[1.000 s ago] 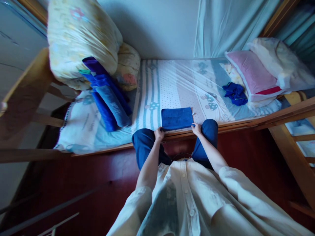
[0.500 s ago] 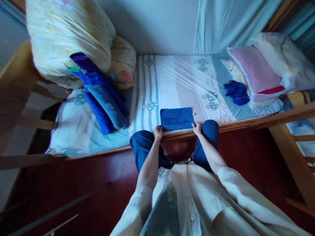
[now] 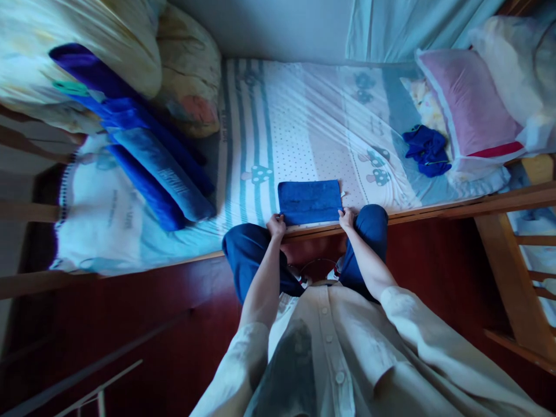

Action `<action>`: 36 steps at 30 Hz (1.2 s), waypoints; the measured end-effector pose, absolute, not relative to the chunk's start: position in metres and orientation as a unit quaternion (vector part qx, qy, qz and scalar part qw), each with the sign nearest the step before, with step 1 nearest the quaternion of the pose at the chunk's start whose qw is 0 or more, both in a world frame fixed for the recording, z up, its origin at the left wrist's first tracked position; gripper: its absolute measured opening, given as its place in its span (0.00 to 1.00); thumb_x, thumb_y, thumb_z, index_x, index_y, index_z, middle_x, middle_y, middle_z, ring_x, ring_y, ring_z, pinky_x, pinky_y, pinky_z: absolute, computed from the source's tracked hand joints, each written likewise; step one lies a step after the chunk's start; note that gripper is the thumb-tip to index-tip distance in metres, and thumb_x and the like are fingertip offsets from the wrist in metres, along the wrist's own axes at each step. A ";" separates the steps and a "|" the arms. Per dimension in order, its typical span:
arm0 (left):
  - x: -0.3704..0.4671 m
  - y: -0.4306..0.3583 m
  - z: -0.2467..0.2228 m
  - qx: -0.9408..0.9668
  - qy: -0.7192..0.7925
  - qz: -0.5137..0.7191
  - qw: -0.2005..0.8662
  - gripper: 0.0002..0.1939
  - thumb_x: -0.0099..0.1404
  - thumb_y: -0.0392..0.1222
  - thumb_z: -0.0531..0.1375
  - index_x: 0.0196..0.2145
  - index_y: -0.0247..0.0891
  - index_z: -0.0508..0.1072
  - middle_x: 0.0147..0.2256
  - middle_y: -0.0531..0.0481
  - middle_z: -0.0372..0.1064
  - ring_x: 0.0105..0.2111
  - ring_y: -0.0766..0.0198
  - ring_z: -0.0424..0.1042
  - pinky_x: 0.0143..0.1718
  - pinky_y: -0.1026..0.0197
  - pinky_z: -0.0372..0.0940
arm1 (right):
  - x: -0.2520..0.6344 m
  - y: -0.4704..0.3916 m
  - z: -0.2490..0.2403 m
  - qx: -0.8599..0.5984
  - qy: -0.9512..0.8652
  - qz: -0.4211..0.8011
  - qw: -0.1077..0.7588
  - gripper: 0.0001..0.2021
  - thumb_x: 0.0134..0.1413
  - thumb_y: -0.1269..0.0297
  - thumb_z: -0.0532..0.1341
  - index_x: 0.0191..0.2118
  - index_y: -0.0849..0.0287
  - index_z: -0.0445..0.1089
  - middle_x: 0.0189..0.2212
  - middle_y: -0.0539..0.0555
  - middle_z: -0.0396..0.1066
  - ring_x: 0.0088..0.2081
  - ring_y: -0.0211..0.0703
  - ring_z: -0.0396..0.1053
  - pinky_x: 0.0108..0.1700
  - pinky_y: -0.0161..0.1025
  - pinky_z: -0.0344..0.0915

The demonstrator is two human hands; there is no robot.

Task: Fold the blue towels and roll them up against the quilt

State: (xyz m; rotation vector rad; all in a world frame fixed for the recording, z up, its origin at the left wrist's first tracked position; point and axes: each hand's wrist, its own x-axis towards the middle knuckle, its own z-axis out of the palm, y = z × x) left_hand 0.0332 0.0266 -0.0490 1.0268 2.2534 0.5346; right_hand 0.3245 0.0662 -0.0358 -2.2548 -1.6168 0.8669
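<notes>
A flat blue cloth [image 3: 310, 201], folded into a rectangle, lies on the bed's front edge between my knees. A small white tag sticks out at its right side. My left hand [image 3: 277, 225] pinches the near left corner of the cloth. At the near right corner, the fingers of my right hand [image 3: 346, 218] are closed on its edge. Beneath the cloth is the patterned bed sheet [image 3: 295, 127], with stripes, dots and mushroom prints.
Rolled blue cloths [image 3: 152, 168] lie at the left against a yellow bedding bundle [image 3: 130, 40]. To the right are a crumpled dark blue cloth [image 3: 428, 150], a pink cushion [image 3: 486, 101] and a wooden bed rail [image 3: 469, 207]. A white metal frame [image 3: 102, 388] stands at lower left.
The view has shifted, so the bed's left-hand items sit farther left and higher in the picture. Both hands keep their hold on the flat blue cloth, which looks much the same.
</notes>
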 end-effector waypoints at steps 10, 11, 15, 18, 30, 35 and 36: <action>0.036 0.028 -0.047 0.351 0.866 0.184 0.306 0.12 0.69 0.39 0.56 0.45 0.33 0.75 0.36 0.39 0.77 0.41 0.52 0.77 0.44 0.57 0.68 | 0.319 0.072 -0.034 -0.782 -0.535 0.306 0.097 0.10 0.66 0.67 0.60 0.49 0.63 0.74 0.47 0.63 0.78 0.51 0.48 0.75 0.55 0.38 0.65; 0.036 0.027 -0.046 0.349 0.865 0.188 0.307 0.11 0.69 0.39 0.56 0.44 0.33 0.75 0.36 0.39 0.77 0.41 0.52 0.77 0.44 0.57 0.68 | 0.319 0.072 -0.033 -0.783 -0.533 0.306 0.095 0.10 0.66 0.67 0.60 0.50 0.63 0.74 0.48 0.64 0.78 0.51 0.48 0.75 0.55 0.38 0.65; 0.038 0.024 -0.042 0.350 0.861 0.216 0.299 0.09 0.68 0.39 0.56 0.41 0.35 0.74 0.34 0.40 0.76 0.40 0.51 0.77 0.44 0.56 0.68 | 0.319 0.072 -0.031 -0.782 -0.537 0.301 0.097 0.10 0.66 0.67 0.61 0.49 0.63 0.74 0.47 0.63 0.78 0.50 0.48 0.75 0.55 0.38 0.65; 0.041 0.021 -0.041 0.355 0.861 0.229 0.284 0.08 0.68 0.39 0.55 0.39 0.35 0.73 0.34 0.40 0.76 0.40 0.51 0.76 0.44 0.55 0.68 | 0.320 0.073 -0.032 -0.780 -0.543 0.297 0.096 0.09 0.65 0.66 0.61 0.47 0.62 0.74 0.46 0.62 0.79 0.50 0.48 0.75 0.54 0.38 0.65; 0.038 0.004 -0.028 0.400 0.849 0.224 0.262 0.09 0.67 0.35 0.55 0.44 0.33 0.70 0.36 0.42 0.72 0.42 0.54 0.75 0.52 0.53 0.67 | 0.332 0.068 -0.019 -0.753 -0.565 0.313 0.127 0.09 0.62 0.65 0.61 0.45 0.63 0.74 0.40 0.58 0.79 0.43 0.46 0.75 0.51 0.39 0.67; 0.041 -0.009 -0.019 0.497 0.811 0.224 0.215 0.21 0.64 0.32 0.55 0.55 0.34 0.69 0.56 0.32 0.68 0.60 0.49 0.67 0.62 0.48 0.63 | 0.334 0.051 -0.002 -0.716 -0.629 0.251 0.170 0.17 0.63 0.74 0.56 0.55 0.64 0.70 0.51 0.63 0.75 0.55 0.48 0.70 0.60 0.42 0.63; 0.042 -0.010 -0.018 0.530 0.790 0.220 0.215 0.24 0.64 0.33 0.56 0.58 0.34 0.68 0.59 0.32 0.65 0.63 0.48 0.64 0.64 0.46 0.61 | 0.334 0.048 0.002 -0.697 -0.653 0.241 0.172 0.18 0.63 0.75 0.55 0.57 0.64 0.70 0.54 0.64 0.73 0.57 0.49 0.68 0.61 0.42 0.62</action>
